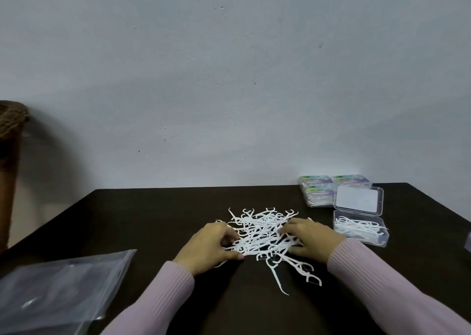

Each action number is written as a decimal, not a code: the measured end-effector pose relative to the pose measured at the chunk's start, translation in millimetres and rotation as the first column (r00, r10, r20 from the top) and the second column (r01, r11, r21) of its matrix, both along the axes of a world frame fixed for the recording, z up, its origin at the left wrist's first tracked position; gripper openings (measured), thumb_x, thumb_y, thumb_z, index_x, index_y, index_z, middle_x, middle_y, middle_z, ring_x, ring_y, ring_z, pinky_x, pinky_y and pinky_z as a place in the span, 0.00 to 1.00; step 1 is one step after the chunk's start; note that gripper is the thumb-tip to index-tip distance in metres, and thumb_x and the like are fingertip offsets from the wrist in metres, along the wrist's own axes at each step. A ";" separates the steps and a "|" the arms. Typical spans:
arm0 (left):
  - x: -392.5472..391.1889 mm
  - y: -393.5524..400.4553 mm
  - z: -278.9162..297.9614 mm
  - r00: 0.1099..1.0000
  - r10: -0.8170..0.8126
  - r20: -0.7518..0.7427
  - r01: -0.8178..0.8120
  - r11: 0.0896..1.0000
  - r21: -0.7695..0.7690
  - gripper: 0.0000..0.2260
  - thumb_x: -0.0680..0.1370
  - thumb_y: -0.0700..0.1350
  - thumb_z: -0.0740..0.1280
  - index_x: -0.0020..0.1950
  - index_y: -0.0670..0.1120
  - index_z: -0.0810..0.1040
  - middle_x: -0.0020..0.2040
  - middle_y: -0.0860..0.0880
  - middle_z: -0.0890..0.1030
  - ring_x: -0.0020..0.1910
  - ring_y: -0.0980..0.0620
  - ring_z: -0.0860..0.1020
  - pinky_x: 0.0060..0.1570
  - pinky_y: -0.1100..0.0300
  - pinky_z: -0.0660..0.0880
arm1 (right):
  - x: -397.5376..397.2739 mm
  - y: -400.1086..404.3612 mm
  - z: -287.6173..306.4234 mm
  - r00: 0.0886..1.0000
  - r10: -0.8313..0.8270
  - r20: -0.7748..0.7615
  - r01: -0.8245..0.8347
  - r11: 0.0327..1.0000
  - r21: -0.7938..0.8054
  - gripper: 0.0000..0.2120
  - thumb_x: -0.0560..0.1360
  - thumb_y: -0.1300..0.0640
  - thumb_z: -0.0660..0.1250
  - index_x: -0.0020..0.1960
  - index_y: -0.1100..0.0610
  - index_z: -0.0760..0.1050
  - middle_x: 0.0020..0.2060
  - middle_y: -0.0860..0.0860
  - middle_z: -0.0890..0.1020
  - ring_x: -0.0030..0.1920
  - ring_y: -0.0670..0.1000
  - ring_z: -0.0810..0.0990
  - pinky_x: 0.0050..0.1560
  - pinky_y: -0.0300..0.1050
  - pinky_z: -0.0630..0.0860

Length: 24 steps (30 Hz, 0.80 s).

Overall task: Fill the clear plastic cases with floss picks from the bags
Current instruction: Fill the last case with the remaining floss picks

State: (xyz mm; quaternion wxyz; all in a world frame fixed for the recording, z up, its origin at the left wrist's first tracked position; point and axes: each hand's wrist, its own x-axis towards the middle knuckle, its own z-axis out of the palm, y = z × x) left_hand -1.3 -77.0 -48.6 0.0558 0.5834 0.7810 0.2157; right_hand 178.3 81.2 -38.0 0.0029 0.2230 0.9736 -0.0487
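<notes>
Dark worktop fills the lower frame. Bag lies flat at lower left. My left hand and right hand flank the loose picks at centre, fingers curled into the pile edges, gathering some. Open case, partly filled, sits right of centre. Closed cases are stacked just behind it.
</notes>
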 end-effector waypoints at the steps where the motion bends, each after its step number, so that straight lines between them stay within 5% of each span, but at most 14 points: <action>1: 1.0 0.3 1.1 1.000 -0.006 -0.021 0.007 1.000 0.010 0.18 0.70 0.55 0.74 0.56 0.50 0.80 0.46 0.56 0.77 0.45 0.59 0.75 0.49 0.63 0.74 | -0.6 0.2 1.1 1.000 0.011 -0.011 -0.011 1.000 0.025 0.21 0.76 0.53 0.63 0.68 0.49 0.66 0.64 0.46 0.69 0.63 0.49 0.71 0.62 0.46 0.69; 11: 19.2 5.8 4.2 0.968 -0.023 -0.250 0.043 0.996 0.076 0.09 0.78 0.49 0.65 0.54 0.49 0.82 0.50 0.52 0.83 0.50 0.54 0.78 0.50 0.61 0.73 | -3.1 -9.9 -8.3 0.987 0.155 -0.050 -0.127 0.924 0.360 0.11 0.81 0.56 0.52 0.58 0.55 0.71 0.56 0.51 0.75 0.57 0.54 0.75 0.43 0.45 0.65; 16: 16.9 5.6 5.7 0.985 0.054 -0.162 -0.026 0.984 0.175 0.09 0.77 0.49 0.68 0.54 0.48 0.83 0.49 0.53 0.83 0.47 0.57 0.80 0.48 0.66 0.73 | 7.7 -6.9 -4.6 0.980 0.147 -0.134 -0.095 0.939 0.331 0.11 0.80 0.57 0.54 0.58 0.54 0.72 0.55 0.49 0.75 0.56 0.52 0.75 0.49 0.46 0.71; 24: 16.8 12.7 14.8 0.996 0.085 -0.004 -0.080 0.955 0.286 0.05 0.74 0.46 0.72 0.48 0.47 0.84 0.41 0.53 0.83 0.41 0.59 0.80 0.47 0.60 0.77 | 19.3 11.3 -1.7 0.941 0.116 -0.317 -0.057 0.980 0.189 0.11 0.78 0.51 0.59 0.55 0.54 0.76 0.52 0.47 0.78 0.53 0.48 0.76 0.51 0.42 0.72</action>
